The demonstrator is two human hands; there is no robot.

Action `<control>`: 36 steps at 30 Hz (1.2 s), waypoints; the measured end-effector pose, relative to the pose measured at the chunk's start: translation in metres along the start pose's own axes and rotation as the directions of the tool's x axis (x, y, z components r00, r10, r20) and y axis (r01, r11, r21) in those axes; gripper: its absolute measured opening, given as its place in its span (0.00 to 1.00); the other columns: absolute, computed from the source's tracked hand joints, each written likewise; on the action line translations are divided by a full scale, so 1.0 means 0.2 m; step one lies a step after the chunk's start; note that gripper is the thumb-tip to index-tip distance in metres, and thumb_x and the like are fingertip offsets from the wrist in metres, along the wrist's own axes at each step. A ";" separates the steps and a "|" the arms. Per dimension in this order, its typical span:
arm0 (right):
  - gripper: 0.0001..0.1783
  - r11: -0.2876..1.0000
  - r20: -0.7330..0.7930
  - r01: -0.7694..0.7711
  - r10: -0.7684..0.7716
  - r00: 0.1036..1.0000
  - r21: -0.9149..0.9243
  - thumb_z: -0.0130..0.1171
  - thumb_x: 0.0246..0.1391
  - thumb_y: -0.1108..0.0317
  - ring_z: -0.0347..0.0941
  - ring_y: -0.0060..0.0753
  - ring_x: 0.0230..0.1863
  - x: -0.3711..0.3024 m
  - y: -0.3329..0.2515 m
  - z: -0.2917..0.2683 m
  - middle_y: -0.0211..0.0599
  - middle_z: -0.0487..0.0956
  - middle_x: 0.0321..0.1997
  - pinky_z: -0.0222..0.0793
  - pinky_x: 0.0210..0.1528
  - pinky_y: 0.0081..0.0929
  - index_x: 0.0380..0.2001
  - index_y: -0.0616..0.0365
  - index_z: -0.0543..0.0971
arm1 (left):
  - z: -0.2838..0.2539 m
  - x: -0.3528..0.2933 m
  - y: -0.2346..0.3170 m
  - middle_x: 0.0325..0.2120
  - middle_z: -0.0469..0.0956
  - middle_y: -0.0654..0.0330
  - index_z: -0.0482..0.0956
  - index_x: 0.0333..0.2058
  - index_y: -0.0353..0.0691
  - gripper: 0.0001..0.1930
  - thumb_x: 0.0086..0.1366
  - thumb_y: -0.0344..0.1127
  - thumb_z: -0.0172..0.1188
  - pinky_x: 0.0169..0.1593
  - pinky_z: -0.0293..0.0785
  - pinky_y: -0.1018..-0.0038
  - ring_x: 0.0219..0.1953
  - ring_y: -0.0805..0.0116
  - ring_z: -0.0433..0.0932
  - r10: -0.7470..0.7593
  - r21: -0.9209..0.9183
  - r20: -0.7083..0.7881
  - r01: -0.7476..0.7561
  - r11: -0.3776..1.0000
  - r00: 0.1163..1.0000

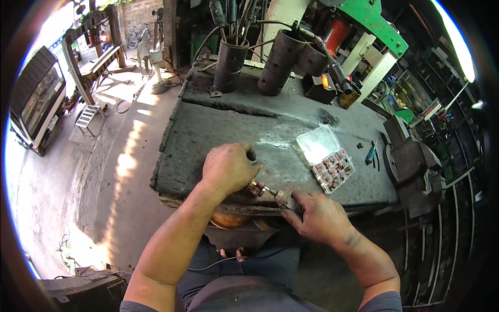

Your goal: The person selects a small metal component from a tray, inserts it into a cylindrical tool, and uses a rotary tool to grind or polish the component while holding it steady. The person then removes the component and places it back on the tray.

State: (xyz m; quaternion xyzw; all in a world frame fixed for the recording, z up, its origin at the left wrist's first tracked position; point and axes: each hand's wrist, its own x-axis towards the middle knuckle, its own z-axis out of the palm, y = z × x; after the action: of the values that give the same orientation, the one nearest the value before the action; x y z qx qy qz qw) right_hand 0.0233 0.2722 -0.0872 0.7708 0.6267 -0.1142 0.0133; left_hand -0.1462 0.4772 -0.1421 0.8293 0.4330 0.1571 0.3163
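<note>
My right hand (318, 217) is closed round a handheld rotary tool (283, 196), whose narrow nose and shaft point left over the front edge of the workbench (218, 125). The tool's tip meets a small brass-coloured part (253, 187) just below my left hand (227, 166). My left fingers are curled round that part, and most of it is hidden by them. To the right of both hands a clear plastic case (333, 170) lies with its lid folded back; small reddish-brown pieces sit in its compartments.
Dark metal cylinders (231, 65) stand at the back, one holding rods and tools. A bench vise (416, 166) is at the right, near a teal-handled tool (371, 153). A green press frame (382, 28) rises behind. A thin cord (208, 267) crosses my lap.
</note>
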 end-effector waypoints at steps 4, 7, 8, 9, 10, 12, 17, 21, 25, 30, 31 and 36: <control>0.30 1.000 0.022 0.008 -0.008 1.000 0.000 0.68 0.70 0.35 0.90 0.66 0.42 0.00 0.00 0.00 0.54 0.89 0.39 0.87 0.46 0.59 0.50 0.55 0.85 | 0.01 -0.01 -0.03 0.40 0.93 0.49 0.94 0.46 0.41 0.20 0.66 0.52 0.77 0.56 0.86 0.53 0.48 0.46 0.92 0.057 0.016 -0.026 -0.057 0.998 0.998; 0.30 1.000 0.039 0.008 -0.009 0.999 0.018 0.68 0.71 0.35 0.90 0.67 0.43 0.00 -0.02 0.00 0.54 0.89 0.40 0.87 0.46 0.60 0.49 0.55 0.85 | 0.02 -0.02 -0.05 0.39 0.93 0.50 0.94 0.45 0.42 0.19 0.66 0.50 0.77 0.56 0.86 0.54 0.47 0.46 0.92 0.099 0.011 -0.061 -0.098 0.995 0.993; 0.30 1.000 0.036 0.003 -0.004 0.999 0.029 0.68 0.71 0.35 0.90 0.67 0.43 0.00 -0.02 -0.01 0.53 0.89 0.40 0.87 0.46 0.60 0.49 0.55 0.85 | 0.03 -0.03 -0.06 0.38 0.93 0.50 0.93 0.44 0.41 0.19 0.65 0.50 0.77 0.55 0.86 0.53 0.47 0.46 0.91 0.108 -0.007 -0.077 -0.109 0.994 0.991; 0.31 1.000 0.032 -0.008 0.008 0.999 0.020 0.68 0.71 0.35 0.90 0.67 0.43 0.00 -0.02 -0.01 0.54 0.89 0.40 0.87 0.46 0.60 0.49 0.55 0.85 | 0.03 -0.04 -0.07 0.38 0.92 0.50 0.93 0.43 0.40 0.19 0.65 0.49 0.77 0.54 0.85 0.53 0.46 0.45 0.91 0.117 -0.025 -0.093 -0.120 0.993 0.989; 0.31 1.000 0.027 -0.018 0.017 0.999 0.013 0.68 0.71 0.35 0.90 0.68 0.43 -0.01 -0.02 -0.02 0.54 0.89 0.40 0.87 0.46 0.61 0.49 0.55 0.85 | 0.03 -0.04 -0.08 0.37 0.92 0.50 0.92 0.42 0.39 0.19 0.64 0.49 0.78 0.53 0.85 0.52 0.46 0.45 0.91 0.131 -0.049 -0.119 -0.138 0.989 0.984; 0.31 1.000 0.028 -0.020 0.020 0.999 -0.004 0.68 0.71 0.35 0.90 0.68 0.43 -0.01 -0.03 -0.02 0.54 0.89 0.40 0.87 0.47 0.61 0.48 0.55 0.85 | 0.04 -0.06 -0.10 0.37 0.92 0.51 0.92 0.41 0.39 0.17 0.64 0.48 0.78 0.53 0.85 0.52 0.45 0.45 0.90 0.179 -0.052 -0.145 -0.188 0.981 0.973; 0.31 1.000 0.034 0.005 -0.005 0.999 -0.001 0.68 0.70 0.35 0.90 0.68 0.43 -0.02 -0.03 -0.02 0.54 0.88 0.40 0.87 0.47 0.60 0.49 0.55 0.84 | 0.05 -0.08 -0.12 0.36 0.92 0.52 0.93 0.40 0.40 0.15 0.64 0.45 0.77 0.55 0.84 0.53 0.45 0.47 0.90 0.217 -0.044 -0.196 -0.230 0.972 0.956; 0.30 1.000 0.037 0.006 -0.007 0.999 0.009 0.68 0.71 0.36 0.89 0.68 0.43 -0.02 -0.03 -0.01 0.54 0.88 0.39 0.86 0.47 0.60 0.49 0.55 0.84 | 0.05 -0.08 -0.12 0.36 0.92 0.53 0.93 0.40 0.41 0.14 0.65 0.45 0.77 0.55 0.83 0.54 0.46 0.48 0.89 0.216 -0.060 -0.197 -0.231 0.971 0.956; 0.29 0.999 0.022 0.011 -0.012 1.000 0.032 0.68 0.71 0.37 0.89 0.68 0.43 -0.03 -0.03 0.00 0.53 0.88 0.39 0.86 0.47 0.61 0.48 0.55 0.84 | 0.05 -0.08 -0.11 0.36 0.92 0.54 0.93 0.40 0.40 0.14 0.65 0.45 0.78 0.55 0.83 0.54 0.46 0.48 0.90 0.204 -0.053 -0.181 -0.217 0.975 0.962; 0.30 0.999 0.017 0.009 -0.009 1.000 0.034 0.68 0.71 0.36 0.89 0.67 0.43 -0.03 -0.01 0.00 0.53 0.88 0.39 0.86 0.47 0.61 0.49 0.55 0.84 | 0.04 -0.08 -0.11 0.36 0.92 0.54 0.93 0.40 0.41 0.14 0.66 0.46 0.77 0.56 0.83 0.54 0.46 0.49 0.90 0.199 -0.059 -0.180 -0.213 0.975 0.963; 0.30 1.000 0.024 0.011 -0.011 1.000 0.027 0.68 0.71 0.36 0.89 0.67 0.43 -0.04 -0.01 0.01 0.53 0.88 0.39 0.85 0.47 0.61 0.49 0.56 0.84 | 0.04 -0.08 -0.11 0.36 0.92 0.54 0.93 0.40 0.41 0.14 0.66 0.46 0.77 0.56 0.83 0.54 0.46 0.49 0.90 0.193 -0.072 -0.177 -0.209 0.975 0.965; 0.31 0.999 0.027 0.000 -0.001 1.000 0.052 0.68 0.71 0.36 0.89 0.68 0.43 -0.03 0.00 0.01 0.53 0.88 0.39 0.85 0.47 0.61 0.49 0.56 0.84 | 0.05 -0.09 -0.10 0.36 0.92 0.54 0.92 0.39 0.41 0.13 0.66 0.45 0.77 0.56 0.83 0.53 0.47 0.49 0.89 0.198 -0.039 -0.199 -0.210 0.977 0.960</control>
State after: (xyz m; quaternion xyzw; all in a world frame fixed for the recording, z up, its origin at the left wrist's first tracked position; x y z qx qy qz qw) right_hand 0.0210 0.2658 -0.0884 0.7692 0.6233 -0.1411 0.0016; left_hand -0.1640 0.4677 -0.1630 0.8405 0.3690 0.2816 0.2793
